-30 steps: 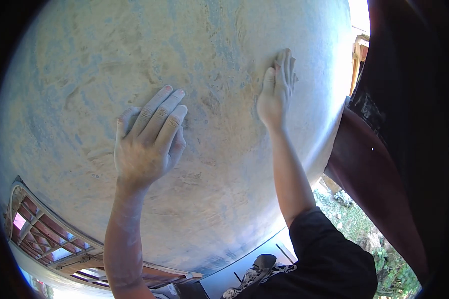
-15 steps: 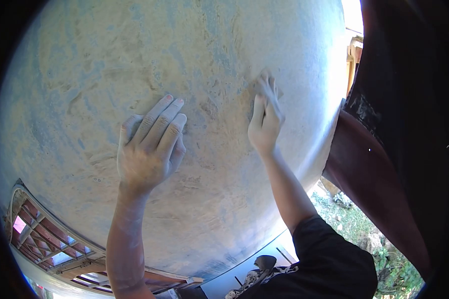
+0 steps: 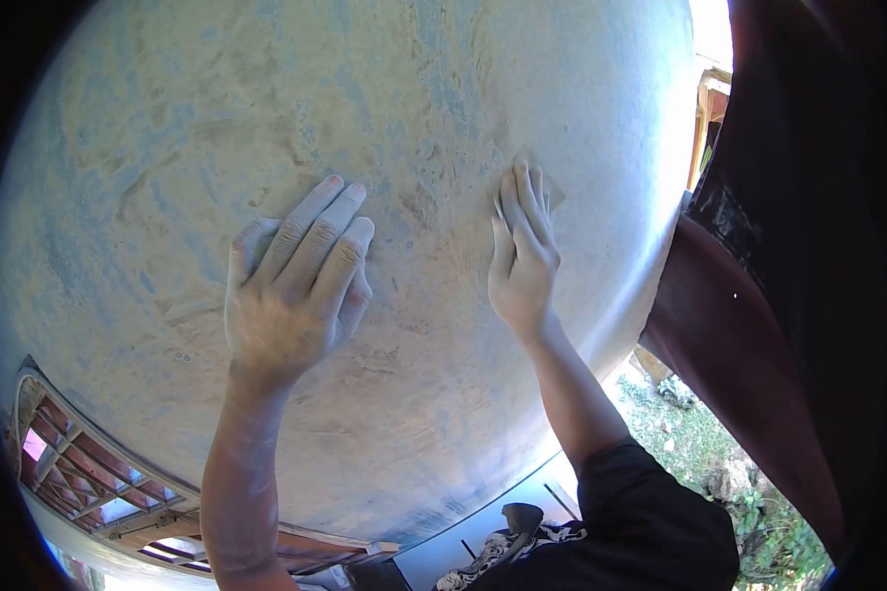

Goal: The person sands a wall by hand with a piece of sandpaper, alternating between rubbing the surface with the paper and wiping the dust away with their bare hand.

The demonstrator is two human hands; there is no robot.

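Observation:
A pale, dusty plastered surface [image 3: 266,108] with blue and tan patches fills most of the view. My left hand [image 3: 296,291], coated in dust, lies flat on it with the fingers together and pointing up-right, holding nothing. My right hand [image 3: 522,261] presses a small brown piece of sandpaper [image 3: 554,193] against the surface. Only a corner of the sandpaper shows beyond my fingertips. My right arm comes up out of a black sleeve [image 3: 650,522].
A reddish wooden window grille [image 3: 79,473] sits at the lower left edge of the surface. A dark brown beam [image 3: 749,364] runs along the right. Below it are greenery and stones [image 3: 700,443] in sunlight. A patterned cloth [image 3: 508,547] shows at the bottom.
My right hand has slid down the surface from a higher spot and a sandpaper corner now shows under its fingers. My left hand has stayed nearly in place.

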